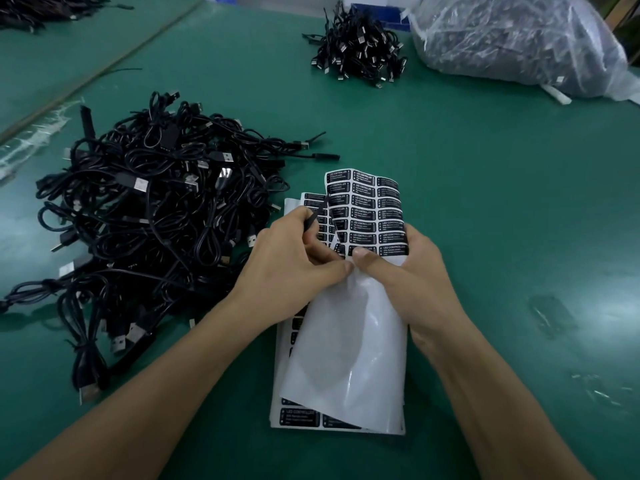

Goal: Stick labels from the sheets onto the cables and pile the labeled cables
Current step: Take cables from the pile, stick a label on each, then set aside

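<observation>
A label sheet [377, 209] with rows of black LED CONTROLLER labels is held up and curled over a stack of label sheets [301, 415] lying on the green table. My right hand [412, 271] grips the sheet at its right side, thumb on the front. My left hand [294, 261] pinches the sheet beside that thumb and also holds a thin black cable end [317, 216] between its fingers. The sheet's lower part [346, 341] is bare glossy white backing. A big tangled pile of black USB cables [156, 216] lies to the left of my hands.
A smaller heap of bundled black cables [360, 46] sits at the back centre. A large clear plastic bag of cables [519, 39] lies at the back right. More cables [41, 8] lie at the far left corner. Bits of clear tape [599, 389] stick to the table at right.
</observation>
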Demonstrator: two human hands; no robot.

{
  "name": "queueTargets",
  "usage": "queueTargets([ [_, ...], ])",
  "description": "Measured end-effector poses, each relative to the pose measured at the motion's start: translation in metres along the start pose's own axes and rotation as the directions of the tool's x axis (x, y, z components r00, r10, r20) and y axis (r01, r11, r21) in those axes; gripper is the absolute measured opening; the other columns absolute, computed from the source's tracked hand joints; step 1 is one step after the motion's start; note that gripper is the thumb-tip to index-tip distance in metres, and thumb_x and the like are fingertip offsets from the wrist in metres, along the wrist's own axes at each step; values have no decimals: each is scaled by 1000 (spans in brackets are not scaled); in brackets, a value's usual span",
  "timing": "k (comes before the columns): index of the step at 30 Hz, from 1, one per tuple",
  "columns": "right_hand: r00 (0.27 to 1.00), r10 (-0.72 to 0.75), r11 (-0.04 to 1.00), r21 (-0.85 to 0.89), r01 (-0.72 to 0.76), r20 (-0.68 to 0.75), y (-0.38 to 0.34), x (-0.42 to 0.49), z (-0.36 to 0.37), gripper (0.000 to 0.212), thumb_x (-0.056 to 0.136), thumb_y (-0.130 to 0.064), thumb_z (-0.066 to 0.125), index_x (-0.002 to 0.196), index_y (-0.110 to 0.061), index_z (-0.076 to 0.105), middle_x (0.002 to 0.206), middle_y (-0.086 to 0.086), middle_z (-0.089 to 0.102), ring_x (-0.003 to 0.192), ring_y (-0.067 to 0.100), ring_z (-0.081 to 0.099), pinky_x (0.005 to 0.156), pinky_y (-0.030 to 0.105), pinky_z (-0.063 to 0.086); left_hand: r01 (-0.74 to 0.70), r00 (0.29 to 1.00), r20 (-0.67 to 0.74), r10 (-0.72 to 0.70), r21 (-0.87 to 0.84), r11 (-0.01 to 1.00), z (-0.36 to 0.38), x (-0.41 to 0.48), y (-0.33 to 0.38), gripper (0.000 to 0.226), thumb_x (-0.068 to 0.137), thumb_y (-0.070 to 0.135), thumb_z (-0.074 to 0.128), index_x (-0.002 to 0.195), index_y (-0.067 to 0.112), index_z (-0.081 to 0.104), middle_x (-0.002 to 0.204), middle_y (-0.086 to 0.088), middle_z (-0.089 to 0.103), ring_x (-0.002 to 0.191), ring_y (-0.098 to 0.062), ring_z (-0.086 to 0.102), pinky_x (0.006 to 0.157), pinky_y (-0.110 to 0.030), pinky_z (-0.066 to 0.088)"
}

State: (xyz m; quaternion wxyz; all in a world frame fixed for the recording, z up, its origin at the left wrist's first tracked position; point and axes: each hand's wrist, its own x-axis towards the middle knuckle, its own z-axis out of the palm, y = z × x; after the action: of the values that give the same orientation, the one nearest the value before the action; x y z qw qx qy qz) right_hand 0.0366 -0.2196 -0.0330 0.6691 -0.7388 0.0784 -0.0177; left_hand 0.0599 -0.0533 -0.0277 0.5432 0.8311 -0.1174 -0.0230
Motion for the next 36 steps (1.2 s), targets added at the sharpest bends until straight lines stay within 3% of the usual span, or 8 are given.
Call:
queueTargets([
  [7, 1000, 17, 1000, 24, -17, -1, -3, 1, -2, 30, 85, -3, 73, 111, -17, 65, 100, -1, 77, 91, 18, 74, 82, 37, 59, 36, 999, 28, -34, -74, 997, -2, 6, -5, 47, 66, 25, 74, 75, 19, 28, 77, -26, 67, 79, -47, 65, 76, -64, 53],
  [12, 1000, -18, 1000, -25, 17, -24, -3, 1, -3, 38, 81, -9, 79, 113, -22, 63, 104, -5, 75, 97, 17, 72, 91, 46, 57, 64, 998, 25, -62, -73, 995, -6, 9, -6, 44, 62, 17, 70, 75, 21, 28, 73, -23, 68, 66, -37, 62, 74, -55, 57],
  [15, 994, -91, 984, -158, 81, -59, -3, -1, -2, 44, 76, -16, 82, 110, -33, 61, 103, -17, 72, 96, 5, 69, 91, 38, 55, 90, 996, 3, -91, -143, 986, -12, 11, -6, 43, 59, 14, 68, 76, 22, 29, 57, -12, 61, 49, -15, 56, 50, -26, 45],
  [19, 971, -224, 920, -346, 182, -86, -5, -4, 4, 64, 71, -21, 85, 109, -53, 46, 94, -44, 61, 89, -16, 60, 72, 1, 41, 109, 994, 23, -106, -277, 955, -19, 13, -6, 49, 71, -3, 73, 78, 20, 30, 56, -3, 49, 43, -16, 58, 39, -13, 35],
  [22, 960, -271, 826, -530, 194, -72, 0, -6, 11, 76, 73, -33, 82, 124, -62, 34, 104, -40, 47, 99, -12, 44, 81, 5, 33, 97, 995, 50, -86, -283, 954, -20, 11, -5, 51, 76, -8, 73, 79, 18, 29, 62, -12, 52, 41, -17, 57, 39, -12, 35],
  [24, 945, -315, 698, -697, 168, -88, 3, -9, 13, 87, 74, -43, 78, 146, -39, 31, 117, -16, 37, 106, 7, 32, 92, 21, 28, 96, 995, 54, -83, -298, 950, -19, 11, -4, 51, 76, -7, 74, 79, 18, 29, 70, -17, 56, 40, -17, 56, 40, -14, 38],
  [30, 774, -633, 474, -793, 381, -7, -3, -13, 16, 40, 70, -27, 83, 107, -20, 71, 105, 2, 51, 96, 20, 41, 85, 35, 40, 124, 992, 37, -118, -341, 932, -17, 10, 0, 62, 53, 27, 83, 79, 18, 28, 56, -3, 61, 39, -15, 54, 39, -16, 37],
  [36, 728, -681, 436, -757, 486, 75, 0, -11, 17, 18, 73, -15, 83, 89, -16, 75, 87, -1, 59, 84, 20, 50, 73, 35, 46, 139, 990, 52, -129, -294, 946, -15, 9, -1, 51, 70, 5, 79, 79, 18, 31, 58, -4, 59, 39, -13, 50, 40, -14, 37],
])
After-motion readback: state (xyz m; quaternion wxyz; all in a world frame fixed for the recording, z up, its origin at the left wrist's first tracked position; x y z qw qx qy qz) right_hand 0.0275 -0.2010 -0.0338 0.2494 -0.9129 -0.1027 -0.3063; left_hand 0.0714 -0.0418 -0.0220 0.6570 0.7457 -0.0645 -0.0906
